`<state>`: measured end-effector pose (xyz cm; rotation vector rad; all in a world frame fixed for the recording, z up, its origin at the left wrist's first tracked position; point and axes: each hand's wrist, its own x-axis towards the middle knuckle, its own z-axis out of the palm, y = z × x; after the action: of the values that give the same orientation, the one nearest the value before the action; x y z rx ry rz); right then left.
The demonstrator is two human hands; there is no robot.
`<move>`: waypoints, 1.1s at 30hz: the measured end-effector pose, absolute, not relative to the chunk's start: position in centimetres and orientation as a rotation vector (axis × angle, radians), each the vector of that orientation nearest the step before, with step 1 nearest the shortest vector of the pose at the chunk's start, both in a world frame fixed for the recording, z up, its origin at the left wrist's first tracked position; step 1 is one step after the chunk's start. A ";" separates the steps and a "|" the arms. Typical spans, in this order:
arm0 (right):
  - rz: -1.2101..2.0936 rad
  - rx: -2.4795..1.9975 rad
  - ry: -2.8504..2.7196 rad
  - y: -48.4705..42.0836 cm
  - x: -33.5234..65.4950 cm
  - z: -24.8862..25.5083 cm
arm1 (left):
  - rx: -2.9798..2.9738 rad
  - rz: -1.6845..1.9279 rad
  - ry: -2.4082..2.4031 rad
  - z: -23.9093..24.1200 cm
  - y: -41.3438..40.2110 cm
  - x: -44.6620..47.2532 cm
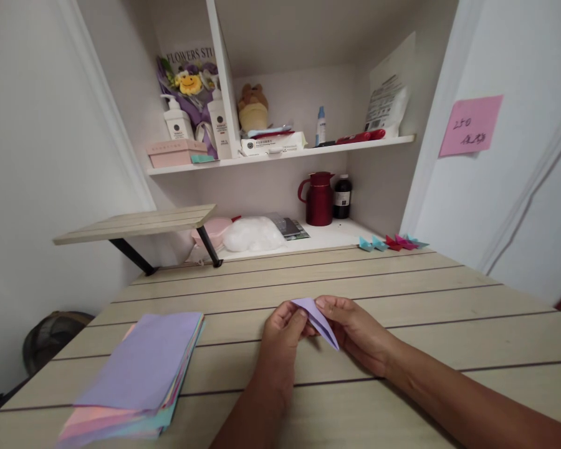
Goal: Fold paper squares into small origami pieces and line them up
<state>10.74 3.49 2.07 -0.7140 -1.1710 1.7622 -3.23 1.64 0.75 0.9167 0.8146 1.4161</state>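
Observation:
Both my hands meet over the middle of a light wooden table (pixel 402 293). My left hand (pixel 283 333) and my right hand (pixel 355 330) pinch a small folded piece of purple paper (pixel 318 319) between their fingertips, the left on its near side and the right on its far edge. The folded paper forms a narrow pointed shape held just above the tabletop. A stack of coloured paper sheets (pixel 144 368), purple on top, lies to the left of my left hand.
Several small folded paper pieces (pixel 393 242) in teal and pink lie at the table's far right. A raised wooden shelf (pixel 140 223) stands at the back left. Behind are wall shelves with bottles, a red jug (pixel 318 198) and boxes. A pink note (pixel 470 125) hangs on the right wall.

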 end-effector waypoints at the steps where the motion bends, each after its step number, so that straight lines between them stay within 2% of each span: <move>1: 1.723 -0.742 -1.173 3.5 10.7 2.0 | 0.916 1.414 0.819 0.8 1.6 -3.2; 8: 1.449 -0.917 -1.361 3.6 10.7 1.7 | 0.988 1.451 0.965 1.3 1.3 -2.7; 16: 1.500 -0.772 -1.364 3.9 10.4 1.0 | 1.015 1.469 1.101 1.4 1.2 -2.9; 25: 0.758 -1.006 -1.635 3.9 11.0 1.1 | 1.184 1.668 1.499 -0.2 2.0 -4.4; 33: 0.652 -1.006 -1.730 1.8 10.6 2.7 | 1.100 1.716 1.630 -0.5 2.7 -5.3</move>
<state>10.58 1.78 2.65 -1.0064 -1.7302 0.6521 -5.29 2.69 -0.48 1.1002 1.6299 1.7158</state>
